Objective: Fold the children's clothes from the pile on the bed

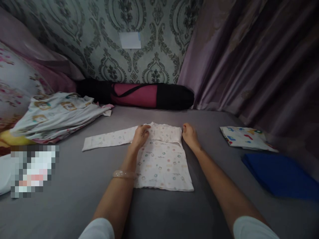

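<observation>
A small white long-sleeved shirt (163, 162) with a pale print lies flat in front of me. Its left-hand sleeve (107, 138) stretches out to the side, while the other sleeve (164, 132) is folded across the chest. My left hand (142, 135) is closed on the fabric near the left shoulder, thumb and finger pointing toward the collar. At the right shoulder edge, my right hand (189, 134) has its fingers curled against the fold; the fingertips are partly hidden.
A folded white cloth with colourful prints (245, 136) and a folded blue cloth (280, 174) lie at right. Crumpled printed clothes (62, 113) are heaped at left. A black and magenta long bag (137, 95) rests along the wall, beside a purple curtain (236, 56).
</observation>
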Available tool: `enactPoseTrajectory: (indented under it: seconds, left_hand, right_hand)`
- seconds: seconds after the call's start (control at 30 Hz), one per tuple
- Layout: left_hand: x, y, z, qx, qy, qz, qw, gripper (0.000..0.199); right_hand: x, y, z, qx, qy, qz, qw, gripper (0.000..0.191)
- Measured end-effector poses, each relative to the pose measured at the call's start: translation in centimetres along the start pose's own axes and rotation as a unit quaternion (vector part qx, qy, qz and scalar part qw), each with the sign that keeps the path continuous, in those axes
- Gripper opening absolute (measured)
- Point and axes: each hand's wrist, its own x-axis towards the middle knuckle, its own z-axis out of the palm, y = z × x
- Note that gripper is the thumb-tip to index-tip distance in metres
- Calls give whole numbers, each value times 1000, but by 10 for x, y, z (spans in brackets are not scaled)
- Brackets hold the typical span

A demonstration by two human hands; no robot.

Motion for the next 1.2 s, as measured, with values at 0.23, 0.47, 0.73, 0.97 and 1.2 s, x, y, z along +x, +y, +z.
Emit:
enactPoseTrajectory:
  seconds: [0.23, 0.47, 0.73, 0.97, 1.2]
  left_hand:
    - [0, -5, -2, 156, 6, 87, 984, 24]
    - [-4, -5, -4, 102, 23, 79, 991, 21]
    - [-7, 4, 2, 106, 53, 65, 991, 16]
    - [-8, -10, 3, 289, 62, 103, 950, 18]
    - [-8, -5, 3, 320, 60, 68, 943, 23]
  right_hand:
    - [-36, -39, 22, -40, -88, -94, 991, 57]
    - [-39, -38, 27, -74, -106, -94, 987, 63]
    - [-39, -38, 30, -90, -91, -97, 987, 61]
    - [-36, -36, 35, -99, -95, -91, 986, 61]
    - [-36, -41, 29, -95, -121, -76, 985, 61]
